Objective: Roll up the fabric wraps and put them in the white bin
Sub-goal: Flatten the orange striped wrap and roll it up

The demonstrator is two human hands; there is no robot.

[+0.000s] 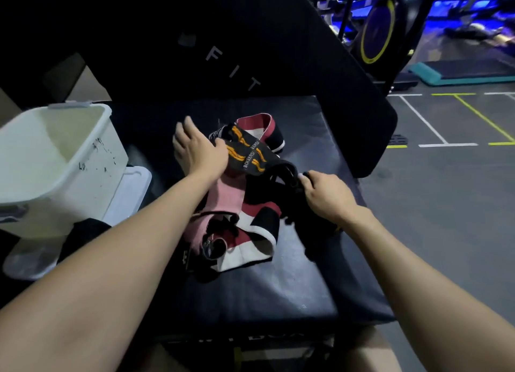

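Observation:
A tangle of fabric wraps lies on the black padded box. A black wrap with orange stripes lies across the top, and a red, white and black wrap with a pink stretch spreads toward me. My left hand rests flat, fingers spread, on the left end of the black and orange wrap. My right hand pinches a black wrap at the right of the pile. The white bin stands at the left, open and tilted.
The bin's white lid lies under and beside it. A black padded board with white letters leans behind the box. Grey gym floor with painted lines lies to the right, with exercise machines at the far back.

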